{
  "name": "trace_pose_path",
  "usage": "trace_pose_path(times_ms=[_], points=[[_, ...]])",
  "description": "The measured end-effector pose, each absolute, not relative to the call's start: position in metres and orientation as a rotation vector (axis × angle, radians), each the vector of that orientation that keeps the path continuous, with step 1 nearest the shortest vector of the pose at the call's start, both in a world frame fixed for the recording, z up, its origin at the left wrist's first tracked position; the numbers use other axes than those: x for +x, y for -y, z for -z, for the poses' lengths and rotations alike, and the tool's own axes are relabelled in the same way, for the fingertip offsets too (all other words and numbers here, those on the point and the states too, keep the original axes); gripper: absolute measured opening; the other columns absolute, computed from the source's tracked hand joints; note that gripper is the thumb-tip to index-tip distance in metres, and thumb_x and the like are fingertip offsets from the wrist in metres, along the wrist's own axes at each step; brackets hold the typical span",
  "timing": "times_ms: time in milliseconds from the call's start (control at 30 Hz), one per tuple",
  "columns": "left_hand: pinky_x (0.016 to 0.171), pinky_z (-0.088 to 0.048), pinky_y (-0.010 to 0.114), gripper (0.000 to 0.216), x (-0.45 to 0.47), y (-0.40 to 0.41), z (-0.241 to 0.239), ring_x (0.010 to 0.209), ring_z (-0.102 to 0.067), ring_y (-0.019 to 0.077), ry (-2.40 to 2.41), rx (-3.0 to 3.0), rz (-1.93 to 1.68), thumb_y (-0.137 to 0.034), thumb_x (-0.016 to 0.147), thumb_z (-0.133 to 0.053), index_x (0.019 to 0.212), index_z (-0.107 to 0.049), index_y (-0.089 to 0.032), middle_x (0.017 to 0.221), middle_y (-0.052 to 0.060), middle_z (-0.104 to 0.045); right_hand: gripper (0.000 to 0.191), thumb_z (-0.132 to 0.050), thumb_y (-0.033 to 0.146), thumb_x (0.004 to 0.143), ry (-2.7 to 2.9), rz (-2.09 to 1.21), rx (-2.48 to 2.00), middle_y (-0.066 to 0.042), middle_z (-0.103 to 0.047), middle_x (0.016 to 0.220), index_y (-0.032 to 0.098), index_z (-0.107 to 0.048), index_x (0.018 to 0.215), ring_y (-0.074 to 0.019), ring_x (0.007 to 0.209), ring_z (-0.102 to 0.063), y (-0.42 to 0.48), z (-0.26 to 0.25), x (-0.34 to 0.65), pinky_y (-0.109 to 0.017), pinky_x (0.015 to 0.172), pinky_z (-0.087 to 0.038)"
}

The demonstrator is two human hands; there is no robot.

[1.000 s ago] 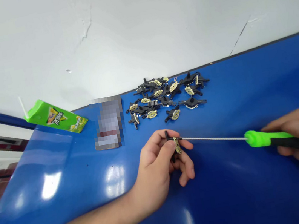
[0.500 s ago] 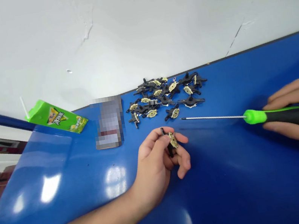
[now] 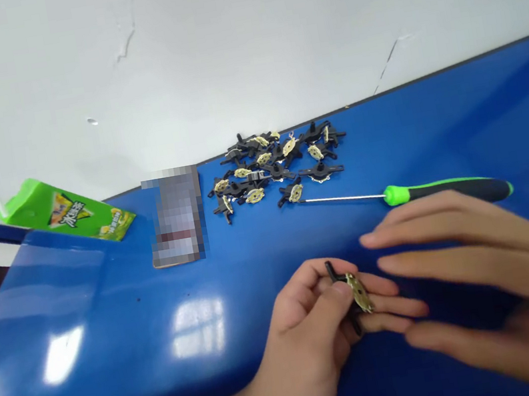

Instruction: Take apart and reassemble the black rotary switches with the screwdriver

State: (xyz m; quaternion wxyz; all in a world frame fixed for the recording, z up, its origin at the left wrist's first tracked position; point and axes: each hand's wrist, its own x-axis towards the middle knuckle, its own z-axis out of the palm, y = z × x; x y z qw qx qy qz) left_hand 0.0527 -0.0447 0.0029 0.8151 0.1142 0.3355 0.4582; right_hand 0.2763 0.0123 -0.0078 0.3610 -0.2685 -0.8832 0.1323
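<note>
Moved since the earlier frame: the long-shafted screwdriver with a green-and-black handle has left the right hand and now lies on the blue bench, its steel tip just beside the heap of parts; that hand, open and holding nothing, has come in near the left one. Leftmost on the bench lies a green juice carton with a white straw, then a flat pixel-blurred packet, then a loose heap of black plastic parts with brass plates. Below them, the left hand, half curled, pinches one black-and-brass part between thumb and fingers.
</note>
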Motion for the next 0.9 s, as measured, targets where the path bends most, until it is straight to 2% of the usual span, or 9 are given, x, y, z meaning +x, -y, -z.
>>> trace_pose_path(times_ms=[33, 100, 200, 267, 400, 567, 733, 900], points=[[0.094, -0.062, 0.031, 0.019, 0.054, 0.045, -0.002, 0.095, -0.083, 0.0186, -0.725, 0.238, -0.968, -0.028, 0.102, -0.084, 0.107, -0.072, -0.013, 0.101, 0.009, -0.082, 0.024, -0.077, 0.029, 0.106, 2.289, -0.328, -0.642, -0.002, -0.079, 0.128, 0.023, -0.073, 0.129, -0.0202, 0.129, -0.070, -0.009, 0.006, 0.269, -0.030, 0.115, -0.059], [0.092, -0.060, 0.026, 0.023, 0.055, 0.047, -0.001, 0.091, -0.079, 0.0138, -0.729, 0.232, -0.955, -0.031, 0.098, -0.090, 0.108, -0.076, -0.014, 0.099, 0.005, -0.080, 0.012, -0.066, 0.023, 0.112, 2.354, -0.279, -0.567, 0.001, -0.081, 0.118, 0.022, -0.073, 0.122, -0.0163, 0.125, -0.071, -0.008, 0.004, 0.259, -0.026, 0.116, -0.057], [0.085, -0.057, 0.022, 0.028, 0.056, 0.048, 0.000, 0.085, -0.074, 0.0095, -0.721, 0.218, -0.945, -0.033, 0.092, -0.096, 0.107, -0.080, -0.015, 0.094, 0.001, -0.076, 0.015, -0.057, 0.021, 0.118, 2.412, -0.209, -0.509, 0.004, -0.082, 0.108, 0.022, -0.072, 0.119, -0.0139, 0.120, -0.072, -0.011, 0.004, 0.258, -0.024, 0.120, -0.054], [0.084, -0.057, 0.022, 0.030, 0.056, 0.049, 0.000, 0.085, -0.074, 0.0092, -0.720, 0.205, -0.927, -0.032, 0.091, -0.097, 0.110, -0.081, -0.016, 0.094, 0.001, -0.076, 0.015, -0.057, 0.023, 0.119, 2.410, -0.196, -0.515, 0.005, -0.082, 0.109, 0.022, -0.072, 0.121, -0.0123, 0.121, -0.071, -0.012, 0.003, 0.261, -0.021, 0.118, -0.053], [0.086, -0.058, 0.023, 0.032, 0.055, 0.049, -0.001, 0.090, -0.077, 0.0101, -0.709, 0.171, -0.893, -0.029, 0.092, -0.097, 0.117, -0.082, -0.017, 0.101, 0.003, -0.078, 0.020, -0.056, 0.025, 0.120, 2.416, -0.215, -0.470, 0.006, -0.082, 0.108, 0.024, -0.075, 0.113, -0.0100, 0.115, -0.073, -0.011, 0.002, 0.265, -0.018, 0.117, -0.055], [0.083, -0.060, 0.021, 0.029, 0.054, 0.049, -0.001, 0.085, -0.077, 0.0089, -0.719, 0.154, -0.876, -0.027, 0.092, -0.097, 0.115, -0.082, -0.017, 0.094, 0.001, -0.079, 0.013, -0.067, 0.016, 0.109, 2.363, -0.312, -0.542, 0.005, -0.082, 0.105, 0.024, -0.077, 0.107, -0.0113, 0.110, -0.074, -0.009, 0.005, 0.264, -0.017, 0.108, -0.061], [0.085, -0.065, 0.025, 0.024, 0.054, 0.047, -0.001, 0.091, -0.083, 0.0157, -0.742, 0.139, -0.856, -0.023, 0.096, -0.091, 0.114, -0.078, -0.014, 0.100, 0.007, -0.084, 0.011, -0.071, 0.015, 0.102, 2.280, -0.499, -0.577, 0.005, -0.081, 0.100, 0.026, -0.074, 0.101, -0.0087, 0.098, -0.078, -0.015, 0.005, 0.267, -0.012, 0.087, -0.063], [0.101, -0.069, 0.040, 0.008, 0.053, 0.045, 0.000, 0.101, -0.088, 0.0241, -0.717, 0.126, -0.883, -0.014, 0.107, -0.069, 0.113, -0.073, -0.011, 0.109, 0.014, -0.087, 0.004, -0.071, 0.023, 0.107, 2.338, -0.420, -0.605, 0.001, -0.082, 0.103, 0.024, -0.075, 0.109, -0.0142, 0.099, -0.081, -0.026, 0.003, 0.281, -0.023, 0.095, -0.066]])
